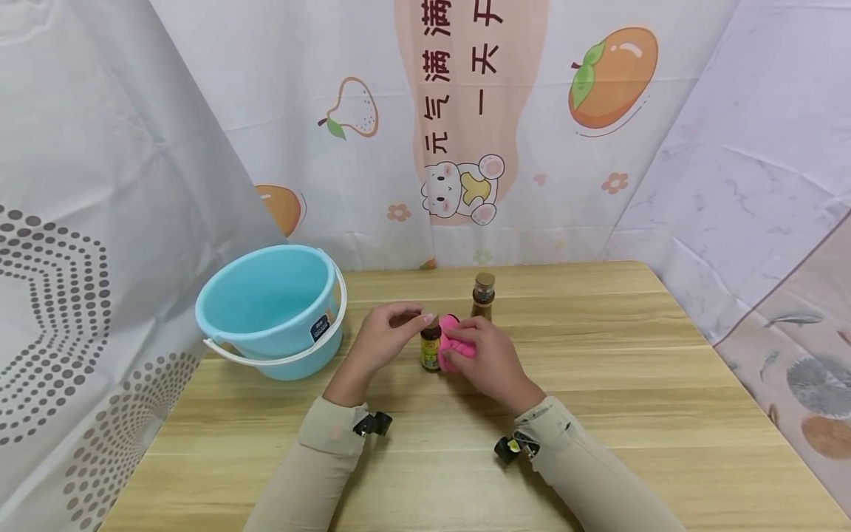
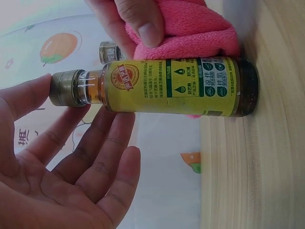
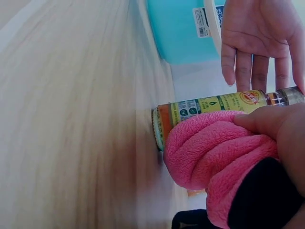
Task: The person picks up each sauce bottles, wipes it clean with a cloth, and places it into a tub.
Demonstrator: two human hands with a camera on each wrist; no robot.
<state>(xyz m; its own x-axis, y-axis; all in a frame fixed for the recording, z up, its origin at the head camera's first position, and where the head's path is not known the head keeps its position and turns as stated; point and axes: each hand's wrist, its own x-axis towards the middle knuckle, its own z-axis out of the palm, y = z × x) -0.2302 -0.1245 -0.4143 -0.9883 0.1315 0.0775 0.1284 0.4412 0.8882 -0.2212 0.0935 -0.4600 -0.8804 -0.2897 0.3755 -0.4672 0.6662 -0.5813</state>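
A small glass bottle with a yellow label (image 1: 431, 353) (image 2: 176, 88) (image 3: 214, 102) stands upright on the table. The left hand (image 1: 388, 336) (image 2: 71, 176) (image 3: 259, 33) holds its cap between thumb and fingertips, the other fingers spread alongside the neck. A folded pink cloth (image 1: 459, 353) (image 2: 195, 28) (image 3: 209, 148) is pinched in the right hand (image 1: 490, 362) (image 2: 138, 19) (image 3: 281, 129) and lies against the side of the bottle. Behind the right hand stands a second bottle with a gold cap (image 1: 484, 292) (image 2: 109, 51), its lower part hidden.
A light blue bucket (image 1: 292, 362) (image 3: 178, 33) with a white handle stands on the wooden table (image 1: 598, 355) to the left of the hands. A printed curtain (image 1: 372, 185) hangs behind the table's back edge.
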